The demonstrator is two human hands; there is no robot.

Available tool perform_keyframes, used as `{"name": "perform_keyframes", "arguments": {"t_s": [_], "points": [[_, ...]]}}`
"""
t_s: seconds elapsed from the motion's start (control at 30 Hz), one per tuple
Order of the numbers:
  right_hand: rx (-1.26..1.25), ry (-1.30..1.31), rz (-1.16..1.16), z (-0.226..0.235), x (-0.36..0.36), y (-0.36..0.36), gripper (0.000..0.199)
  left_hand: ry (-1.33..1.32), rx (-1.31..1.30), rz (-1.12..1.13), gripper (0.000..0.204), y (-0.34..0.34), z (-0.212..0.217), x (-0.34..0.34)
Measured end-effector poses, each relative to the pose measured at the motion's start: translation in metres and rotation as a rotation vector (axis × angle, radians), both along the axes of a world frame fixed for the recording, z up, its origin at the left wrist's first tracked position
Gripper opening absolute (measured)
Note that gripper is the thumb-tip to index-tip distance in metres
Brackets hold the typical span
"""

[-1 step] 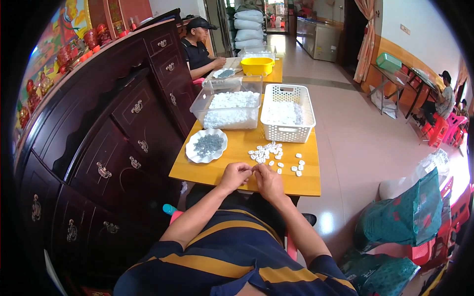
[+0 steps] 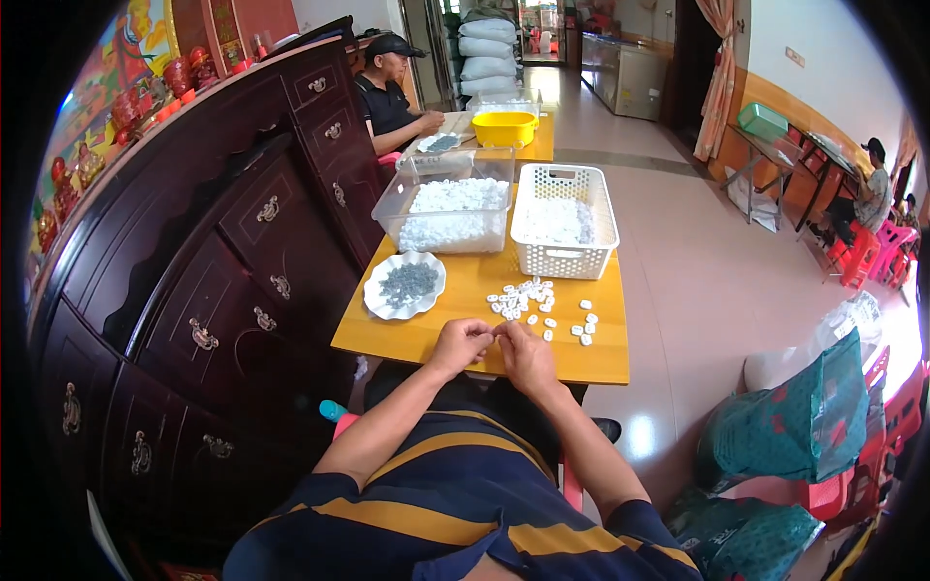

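Observation:
My left hand [image 2: 463,344] and my right hand [image 2: 529,356] meet fingertip to fingertip at the near edge of a yellow wooden table [image 2: 417,339]. Both pinch a tiny piece between them, mostly hidden by the fingers. Just beyond the hands lies a scatter of small white pieces [image 2: 536,305]. To the left of them stands a white scalloped plate [image 2: 380,295] holding small grey parts. Farther back are a clear plastic bin [image 2: 407,194] of white pieces and a white perforated basket [image 2: 567,257] with more of them.
A dark wooden cabinet [image 2: 242,242] with drawers runs along the left. A person in a black cap [image 2: 387,92] sits at the far table by a yellow bowl [image 2: 504,128]. Green bags [image 2: 794,426] lie on the floor at the right. Another person [image 2: 872,189] sits far right.

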State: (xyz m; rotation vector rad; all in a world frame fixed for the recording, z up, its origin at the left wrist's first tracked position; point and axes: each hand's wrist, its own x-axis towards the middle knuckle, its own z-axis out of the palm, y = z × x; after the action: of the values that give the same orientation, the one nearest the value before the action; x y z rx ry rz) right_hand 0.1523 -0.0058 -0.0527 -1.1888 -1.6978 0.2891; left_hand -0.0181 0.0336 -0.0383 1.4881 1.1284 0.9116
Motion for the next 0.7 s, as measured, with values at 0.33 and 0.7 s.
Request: {"name": "perform_keyframes", "arguments": {"t_s": [0.33,0.7], "points": [[-0.077,0.012,0.046,-0.005,-0.001,-0.003,0.01,-0.067,-0.133,-0.108,0.01,-0.001,-0.001,-0.01],[-0.296,0.54,0.151,-0.021,-0.005,0.01,0.018,-0.084,-0.028,-0.033,0.008,-0.003,0.007,-0.002]]}}
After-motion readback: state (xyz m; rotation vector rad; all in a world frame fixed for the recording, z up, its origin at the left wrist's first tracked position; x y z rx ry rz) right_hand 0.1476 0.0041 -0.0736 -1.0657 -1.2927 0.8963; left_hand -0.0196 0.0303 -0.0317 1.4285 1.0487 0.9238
